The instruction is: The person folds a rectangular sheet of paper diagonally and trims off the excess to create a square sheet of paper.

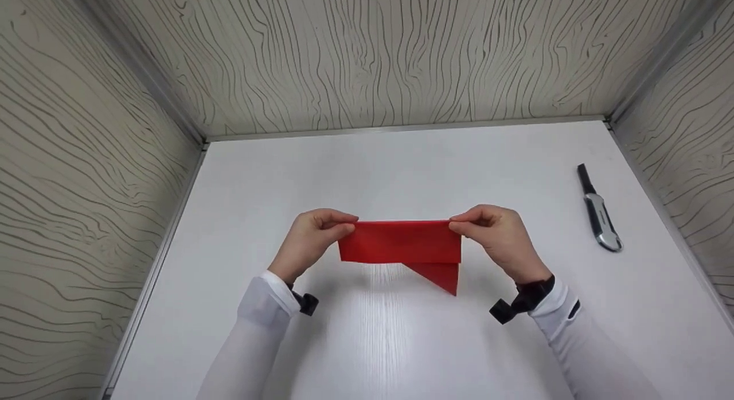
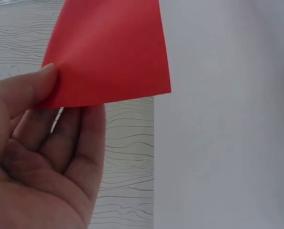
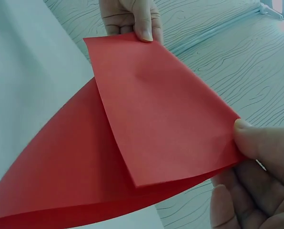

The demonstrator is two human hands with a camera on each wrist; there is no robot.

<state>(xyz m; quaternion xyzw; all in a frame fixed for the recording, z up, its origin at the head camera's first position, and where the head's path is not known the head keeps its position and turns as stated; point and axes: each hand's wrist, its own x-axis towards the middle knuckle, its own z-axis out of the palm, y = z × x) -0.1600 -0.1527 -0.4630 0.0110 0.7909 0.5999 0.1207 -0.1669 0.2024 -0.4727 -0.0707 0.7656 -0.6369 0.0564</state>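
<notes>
A folded sheet of red paper [image 1: 401, 242] is held up over the white table by its top edge. My left hand [image 1: 312, 236] pinches its upper left corner between thumb and fingers. At the upper right corner my right hand [image 1: 499, 234] pinches it the same way. The front layer of the red paper [image 3: 166, 109] hangs as a rectangular flap in the right wrist view. Behind it, a longer layer reaches lower and shows as a pointed triangle at the right in the head view. The left wrist view shows the left thumb [image 2: 44, 81] on the paper's near face.
A grey and black utility knife [image 1: 602, 219] lies on the right side of the white table [image 1: 258, 176]. Wood-grain patterned panels [image 1: 373, 56] stand along the back and both sides. Black wrist cameras [image 1: 504, 311] are strapped to both wrists.
</notes>
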